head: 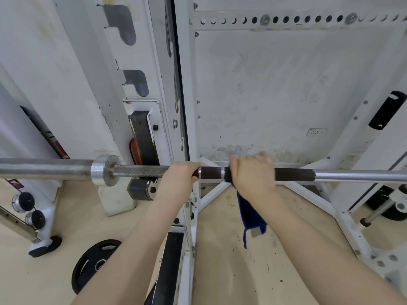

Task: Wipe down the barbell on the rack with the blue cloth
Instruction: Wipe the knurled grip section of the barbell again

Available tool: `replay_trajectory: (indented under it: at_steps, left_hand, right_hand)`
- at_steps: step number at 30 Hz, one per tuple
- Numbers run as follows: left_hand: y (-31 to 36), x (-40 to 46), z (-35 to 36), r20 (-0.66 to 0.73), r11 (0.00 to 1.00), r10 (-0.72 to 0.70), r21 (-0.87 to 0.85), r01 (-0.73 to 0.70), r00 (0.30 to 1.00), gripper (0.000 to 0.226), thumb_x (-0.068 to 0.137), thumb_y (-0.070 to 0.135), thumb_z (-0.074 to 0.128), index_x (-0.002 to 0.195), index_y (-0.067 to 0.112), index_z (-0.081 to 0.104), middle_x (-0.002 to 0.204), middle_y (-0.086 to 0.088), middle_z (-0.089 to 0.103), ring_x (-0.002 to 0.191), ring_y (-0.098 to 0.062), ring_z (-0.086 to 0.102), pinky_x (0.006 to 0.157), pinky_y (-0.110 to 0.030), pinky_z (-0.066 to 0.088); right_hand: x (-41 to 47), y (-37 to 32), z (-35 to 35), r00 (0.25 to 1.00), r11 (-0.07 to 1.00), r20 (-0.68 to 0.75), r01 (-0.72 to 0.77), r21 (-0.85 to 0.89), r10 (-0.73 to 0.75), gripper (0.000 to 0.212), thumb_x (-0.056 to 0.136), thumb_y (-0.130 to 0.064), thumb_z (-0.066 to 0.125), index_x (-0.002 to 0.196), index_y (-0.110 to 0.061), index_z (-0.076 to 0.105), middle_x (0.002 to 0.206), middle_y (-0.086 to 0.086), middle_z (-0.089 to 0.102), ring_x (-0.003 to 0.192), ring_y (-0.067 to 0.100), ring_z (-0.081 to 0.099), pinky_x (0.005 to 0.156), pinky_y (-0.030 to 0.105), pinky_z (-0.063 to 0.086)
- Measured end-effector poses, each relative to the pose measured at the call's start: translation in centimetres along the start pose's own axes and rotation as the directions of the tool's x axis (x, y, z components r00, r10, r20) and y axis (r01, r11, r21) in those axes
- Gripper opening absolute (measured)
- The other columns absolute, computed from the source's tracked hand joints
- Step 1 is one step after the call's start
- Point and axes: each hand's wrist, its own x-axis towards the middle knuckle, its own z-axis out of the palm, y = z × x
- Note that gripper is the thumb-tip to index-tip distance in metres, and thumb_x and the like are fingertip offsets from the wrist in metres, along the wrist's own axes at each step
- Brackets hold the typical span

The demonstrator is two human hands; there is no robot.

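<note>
Forearms are reaching forward from the bottom edge toward the barbell [293, 174], which is lying level across the white rack [187, 119]. Below them a black weight plate [92, 264] is lying flat on the pale wooden floor [222, 256], beside the rack's black-padded base rail.

The left hand [177, 180] is curling its fingers over the bar just right of the rack upright, gripping it bare. The right hand [253, 172] is wrapping around the dark knurled section a little further right, holding the blue cloth [250, 213] against the bar; most of the cloth is hanging down beneath the wrist, a loose thread trailing from its lower edge.

Left of the hands, the bar's collar [102, 170] and sleeve are sticking out past a black-lined hook on the upright. Beyond the bar, white diagonal braces are crossing in front of a scuffed grey-white wall [275, 84], with a perforated crossbeam [286, 19] running along the top.
</note>
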Motion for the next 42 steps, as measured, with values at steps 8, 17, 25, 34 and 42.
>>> replay_trajectory:
  at_steps: [8, 17, 25, 34, 42]
  left_hand:
    - [0.0, -0.4, -0.1, -0.027, 0.997, -0.054, -0.059, 0.052, 0.998, 0.016, 0.089, 0.01, 0.054, 0.103, 0.011, 0.061, 0.096, -0.007, 0.064, 0.088, -0.023, 0.055, 0.078, -0.041, 0.049]
    - [0.1, -0.5, 1.1, -0.09, 1.0, -0.018, 0.019, 0.02, 0.996, 0.019, 0.092, 0.007, 0.049, 0.108, 0.008, 0.059, 0.103, -0.007, 0.061, 0.098, -0.024, 0.048, 0.072, -0.032, 0.039]
    - [5.0, -0.9, 2.8, -0.198, 0.994, 0.059, 0.105, -0.039, 0.978, 0.05, 0.085, 0.014, 0.058, 0.131, 0.003, 0.044, 0.135, -0.013, 0.048, 0.132, -0.032, 0.033, 0.109, -0.041, 0.023]
    - [9.2, 0.5, 4.9, -0.188, 0.974, 0.202, 0.14, -0.177, 0.961, 0.042, 0.062, 0.013, 0.082, 0.101, 0.006, 0.067, 0.094, -0.01, 0.066, 0.08, -0.033, 0.062, 0.071, -0.041, 0.05]
    - [9.3, 0.5, 5.6, -0.283, 0.987, 0.139, 0.122, -0.108, 0.949, 0.04, 0.062, -0.002, 0.078, 0.098, 0.012, 0.067, 0.082, -0.005, 0.063, 0.07, -0.029, 0.058, 0.061, -0.036, 0.047]
  right_hand:
    - [-0.9, 3.7, 0.8, 0.998, 0.999, -0.035, -0.051, -0.007, 0.05, 0.038, 0.083, -0.028, 0.034, 0.053, -0.012, 0.051, 0.046, 0.006, 0.056, 0.042, 0.028, 0.054, 0.057, 0.031, 0.036]
    - [-1.1, 1.5, 0.6, 0.999, 1.0, -0.038, -0.027, -0.014, 0.026, 0.042, 0.089, -0.035, 0.034, 0.059, -0.014, 0.055, 0.049, 0.002, 0.057, 0.048, 0.024, 0.054, 0.065, 0.032, 0.04]
    - [-1.8, 7.4, 0.4, 0.993, 0.997, -0.11, 0.034, -0.063, -0.041, 0.03, 0.086, -0.025, 0.037, 0.066, -0.01, 0.054, 0.054, 0.003, 0.054, 0.052, 0.025, 0.052, 0.076, 0.032, 0.03]
    - [-1.4, 9.2, -1.8, 0.963, 0.991, 0.255, -0.06, -0.121, 0.089, 0.017, 0.085, -0.02, 0.058, 0.072, -0.009, 0.059, 0.058, 0.006, 0.06, 0.048, 0.026, 0.056, 0.057, 0.029, 0.034]
    - [-1.2, 11.2, -1.8, 0.977, 0.989, 0.189, -0.118, 0.091, 0.1, 0.031, 0.102, -0.026, 0.031, 0.091, -0.01, 0.055, 0.076, 0.01, 0.069, 0.069, 0.028, 0.062, 0.085, 0.033, 0.033]
